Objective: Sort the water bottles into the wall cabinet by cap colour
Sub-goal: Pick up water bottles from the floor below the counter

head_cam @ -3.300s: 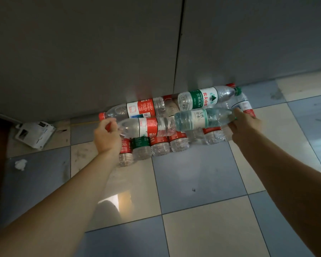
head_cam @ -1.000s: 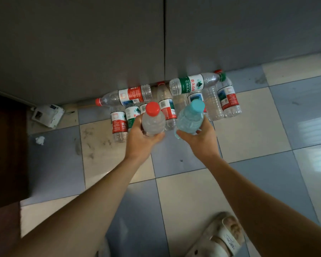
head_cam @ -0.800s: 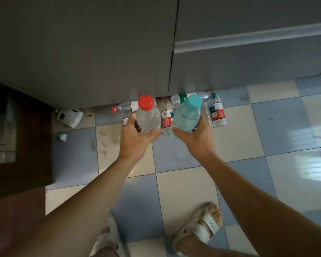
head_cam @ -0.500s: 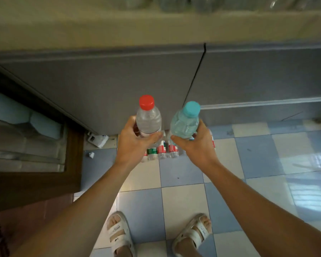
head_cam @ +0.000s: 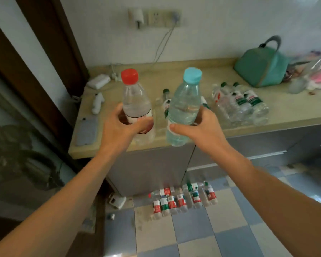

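Both hands grip a bottle each, fingers and thumb wrapped round the body: the left hand (head_cam: pixel 119 129) holds a clear red-capped bottle (head_cam: pixel 135 102) upright, and the right hand (head_cam: pixel 202 128) holds a pale blue-capped bottle (head_cam: pixel 184 108) that leans slightly to the right at the top. The two bottles are side by side, apart from each other, raised above the front edge of a beige countertop (head_cam: pixel 174 78). On that countertop, to the right, a group of green-capped bottles (head_cam: pixel 243 102) lies close together, with a teal handbag (head_cam: pixel 261 67) behind them. To the left lie a phone (head_cam: pixel 87 130) and a white charger (head_cam: pixel 98 81). Down on the checked floor tiles (head_cam: pixel 193 230), more bottles with red and green labels (head_cam: pixel 182 199) are lined up against the grey cabinet doors (head_cam: pixel 148 169).
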